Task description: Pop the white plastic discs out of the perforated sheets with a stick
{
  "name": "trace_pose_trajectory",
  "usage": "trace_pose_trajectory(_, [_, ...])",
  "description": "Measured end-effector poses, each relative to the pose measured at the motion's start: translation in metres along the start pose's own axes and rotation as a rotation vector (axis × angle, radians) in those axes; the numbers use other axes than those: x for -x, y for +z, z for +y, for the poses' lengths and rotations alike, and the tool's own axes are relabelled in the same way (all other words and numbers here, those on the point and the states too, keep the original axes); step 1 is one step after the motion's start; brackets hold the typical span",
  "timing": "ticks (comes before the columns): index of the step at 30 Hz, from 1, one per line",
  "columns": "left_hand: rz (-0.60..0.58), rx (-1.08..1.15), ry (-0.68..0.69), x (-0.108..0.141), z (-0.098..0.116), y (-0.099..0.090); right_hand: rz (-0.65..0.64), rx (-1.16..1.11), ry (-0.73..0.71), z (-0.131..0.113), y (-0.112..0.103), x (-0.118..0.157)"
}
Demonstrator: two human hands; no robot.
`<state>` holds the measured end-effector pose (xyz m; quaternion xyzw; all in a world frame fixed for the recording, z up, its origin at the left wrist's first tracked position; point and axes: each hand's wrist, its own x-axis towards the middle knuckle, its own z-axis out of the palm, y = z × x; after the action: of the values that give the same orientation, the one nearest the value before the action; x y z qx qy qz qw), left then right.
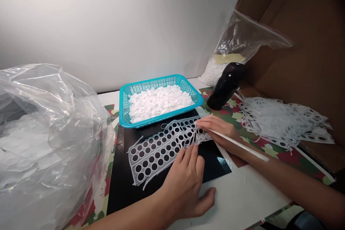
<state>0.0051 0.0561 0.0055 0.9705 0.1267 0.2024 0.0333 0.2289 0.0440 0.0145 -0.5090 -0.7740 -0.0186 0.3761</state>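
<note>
And here we go, right at the near edge: the left hand (pixel 183 183) was pressed flat and low, fingers together and resting on a perforated white sheet (pixel 159 151), thumb spread out on the white tabletop (pixel 242 197). No clamp on that side, just fingertips bearing down at the sheet's right end! Over from the right came the right hand (pixel 215 127), fingers curled closed around a thin white rod (pixel 237 143) that ran back along the forearm, its tip right in among the sheet's holes.

That sheet lay on a black mat (pixel 121 190), its round holes showing black in neat rows, and its right end looked twisted and narrowed just under the right hand's fingers. Way out on the left, a big clear plastic bag (pixel 45 143) bulged with pale, flat pieces inside, too cloudy to make out properly.

Moving farther up, a teal plastic basket (pixel 188 93) sat just past the mat, heaped with white discs (pixel 159 102). To the right, a loose pile of perforated white sheets (pixel 283 122) lay on a camouflage-print mat (pixel 229 111), with a black object (pixel 225 86) of uncertain kind standing beside it. Farthest back, a clear zip bag (pixel 242 36) held more white discs, leaning against a cardboard wall (pixel 296 43).
</note>
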Motion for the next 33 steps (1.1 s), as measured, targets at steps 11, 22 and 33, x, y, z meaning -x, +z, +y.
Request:
trace_pose_trajectory(11, [-0.008,-0.063,0.022,0.002,0.001,0.005,0.234,-0.067,0.154,0.000,-0.010,-0.010])
trace_pose_trajectory(22, [-0.041,0.001,0.001,0.002,-0.003,0.003,0.284,-0.040,0.126,0.028,-0.018,-0.053])
trace_pose_trajectory(33, [-0.240,0.176,-0.078,0.002,-0.010,-0.003,-0.306,-0.388,0.105,0.000,-0.015,-0.009])
